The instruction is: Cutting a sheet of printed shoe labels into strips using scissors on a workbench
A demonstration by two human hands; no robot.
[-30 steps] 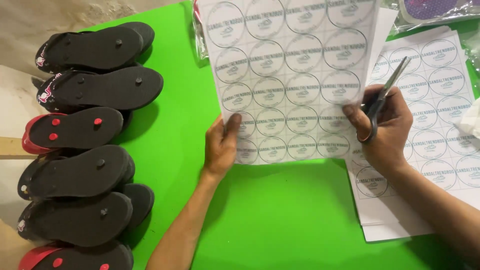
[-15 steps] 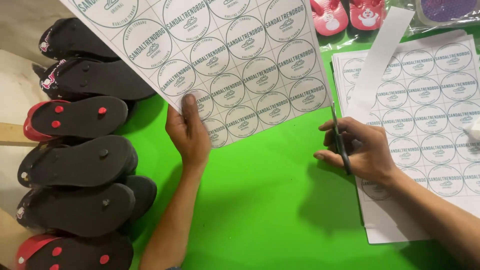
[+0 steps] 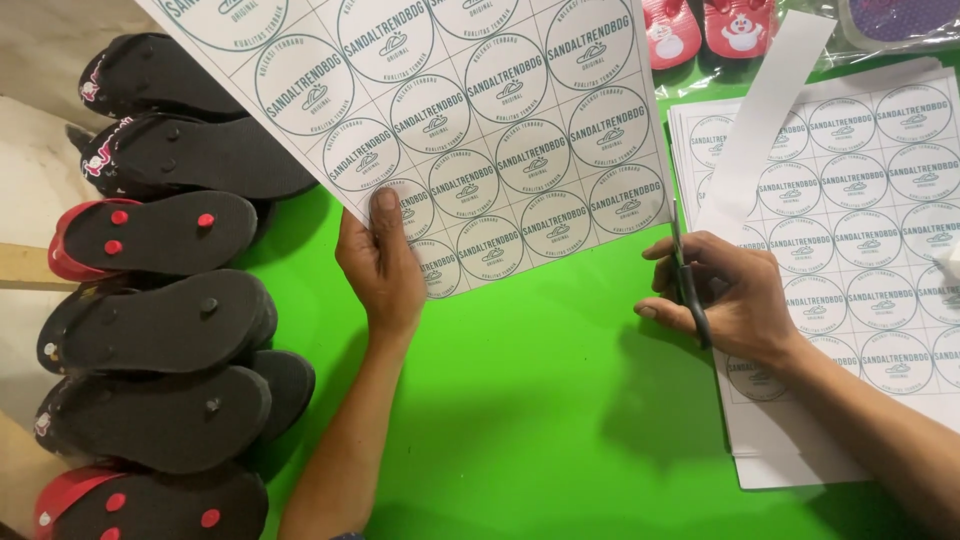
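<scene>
My left hand point(image 3: 382, 268) grips the lower corner of a white sheet of round printed stickers point(image 3: 470, 130), holding it up and tilted over the green table point(image 3: 520, 400). My right hand point(image 3: 725, 295) holds grey scissors point(image 3: 688, 280), blades pointing up near the sheet's lower right corner; the hand rests on a stack of similar sticker sheets point(image 3: 860, 260). A cut white paper strip point(image 3: 765, 110) lies across that stack.
A row of black and red flip-flops point(image 3: 160, 320) lies soles up along the table's left edge. Small red sandals point(image 3: 700, 25) and a plastic-wrapped item point(image 3: 890, 20) sit at the far edge. A wooden surface point(image 3: 30, 170) shows at the left.
The sheet was cut, leaving a strip on the stack. My left hand swung the sheet leftward and tilted it. My right hand lowered the scissors onto the stack.
</scene>
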